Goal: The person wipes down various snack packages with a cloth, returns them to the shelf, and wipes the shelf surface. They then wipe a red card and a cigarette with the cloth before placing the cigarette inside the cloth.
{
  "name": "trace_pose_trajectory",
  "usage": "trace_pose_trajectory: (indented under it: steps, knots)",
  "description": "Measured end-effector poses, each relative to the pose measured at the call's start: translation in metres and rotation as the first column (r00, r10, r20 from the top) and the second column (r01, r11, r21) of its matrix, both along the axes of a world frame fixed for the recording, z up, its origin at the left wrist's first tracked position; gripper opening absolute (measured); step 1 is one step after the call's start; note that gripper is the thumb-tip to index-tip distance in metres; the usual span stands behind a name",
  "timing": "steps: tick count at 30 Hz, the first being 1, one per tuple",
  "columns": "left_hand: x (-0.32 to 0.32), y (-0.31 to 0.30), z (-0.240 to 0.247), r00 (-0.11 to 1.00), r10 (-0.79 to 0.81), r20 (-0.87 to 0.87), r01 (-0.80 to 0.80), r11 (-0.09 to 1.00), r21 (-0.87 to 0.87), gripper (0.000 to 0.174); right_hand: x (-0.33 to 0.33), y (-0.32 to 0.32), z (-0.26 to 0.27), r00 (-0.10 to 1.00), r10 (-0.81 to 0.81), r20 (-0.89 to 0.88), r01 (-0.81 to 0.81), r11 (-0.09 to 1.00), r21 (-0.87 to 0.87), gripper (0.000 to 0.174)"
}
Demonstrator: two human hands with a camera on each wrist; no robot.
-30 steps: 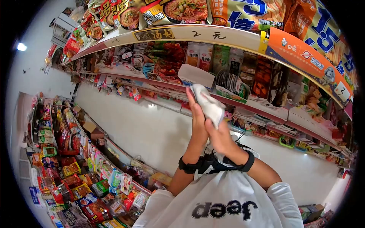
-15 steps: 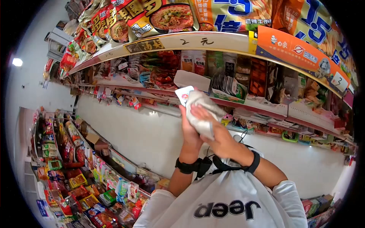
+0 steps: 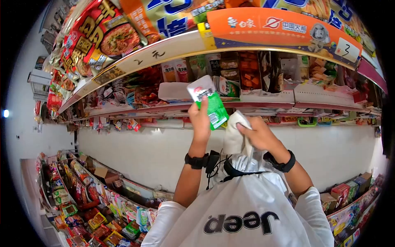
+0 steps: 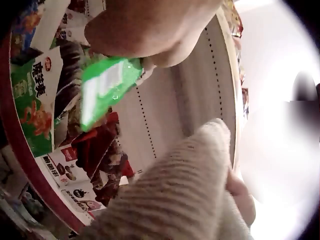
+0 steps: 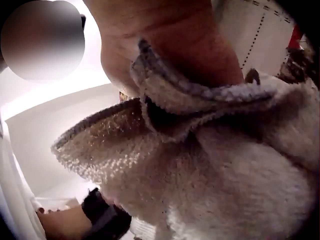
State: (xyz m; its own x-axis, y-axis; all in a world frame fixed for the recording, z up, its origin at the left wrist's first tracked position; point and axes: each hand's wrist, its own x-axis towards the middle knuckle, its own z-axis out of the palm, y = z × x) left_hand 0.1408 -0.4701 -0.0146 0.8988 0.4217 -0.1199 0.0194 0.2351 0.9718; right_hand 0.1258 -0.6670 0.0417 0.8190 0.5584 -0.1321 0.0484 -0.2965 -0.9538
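Note:
My left hand (image 3: 199,121) pinches a green and white snack packet (image 3: 216,108), with the thumb across its printed face. In the left wrist view the green end of the packet (image 4: 111,85) sticks out below the hand (image 4: 150,27). My right hand (image 3: 261,133) grips a bunched, off-white cloth (image 3: 236,133), which hangs down beside the packet, apart from it. Ribbed cloth (image 4: 165,185) fills the lower middle of the left wrist view. Soft folds of the cloth (image 5: 220,170) spread below the right hand (image 5: 170,45) in the right wrist view.
Ahead runs a shelf (image 3: 267,108) with an open white box (image 3: 177,91) and a green box of packets (image 3: 228,87). Above it, a higher shelf edge (image 3: 173,46) carries noodle bags (image 3: 111,37). Racks of snacks (image 3: 94,218) stand at lower left, boxed goods (image 3: 343,193) at lower right.
The hands have drawn apart from rubbing the cloth against the packet. The packet now shows its green face in the left hand, the cloth is off to the right, and the view has turned right.

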Motion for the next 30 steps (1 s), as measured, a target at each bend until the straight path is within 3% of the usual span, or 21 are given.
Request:
trace_pose_trajectory:
  steps: [4, 8, 9, 12, 15, 18, 21, 24, 27, 30]
  knots:
    - [0.045, -0.019, -0.025, 0.996, 0.077, 0.043, -0.088, 0.907, 0.412, 0.023, 0.002, -0.027, -0.012, 0.999, -0.052, -0.004, 0.052, 0.999, 0.008, 0.028]
    - [0.068, -0.030, -0.026, 0.987, 0.069, 0.145, -0.158, 0.591, 0.791, 0.021, 0.000, -0.049, -0.023, 0.994, -0.104, -0.018, 0.105, 0.994, 0.025, 0.028]
    - [0.072, -0.033, -0.023, 0.981, 0.039, 0.192, -0.178, 0.590, 0.788, 0.017, 0.001, -0.054, -0.023, 0.992, -0.118, -0.038, 0.119, 0.993, 0.023, 0.028]
    - [0.077, -0.031, -0.030, 0.999, 0.036, 0.036, -0.049, 0.503, 0.863, 0.015, 0.003, -0.067, -0.025, 0.986, -0.138, -0.097, 0.139, 0.990, 0.002, 0.029]
    - [0.076, -0.025, -0.047, 0.992, 0.038, 0.120, -0.123, 0.506, 0.854, 0.012, 0.007, -0.076, -0.030, 0.984, -0.123, -0.130, 0.121, 0.992, -0.020, 0.029]
    - [0.074, -0.019, -0.051, 0.993, 0.025, 0.116, -0.118, 0.284, 0.951, 0.012, 0.010, -0.079, -0.032, 0.984, -0.117, -0.138, 0.118, 0.993, 0.002, 0.029]
    - [0.070, -0.019, -0.049, 0.993, 0.020, 0.118, -0.119, 0.288, 0.950, 0.019, 0.014, -0.080, -0.032, 0.986, -0.098, -0.138, 0.099, 0.995, 0.000, 0.029]
    - [0.062, -0.021, -0.053, 0.990, -0.067, 0.124, -0.116, 0.103, 0.988, 0.026, 0.018, -0.076, -0.035, 0.990, -0.074, -0.119, 0.075, 0.997, -0.001, 0.030]
    - [0.058, -0.031, -0.048, 0.993, -0.090, 0.082, -0.066, 0.171, 0.983, 0.032, 0.021, -0.072, -0.034, 0.994, -0.022, -0.105, 0.017, 0.999, -0.051, 0.031]
    - [0.056, -0.036, -0.045, 0.988, -0.117, 0.100, -0.086, 0.121, 0.989, 0.034, 0.023, -0.068, -0.030, 0.997, 0.023, -0.078, -0.030, 0.996, -0.086, 0.031]
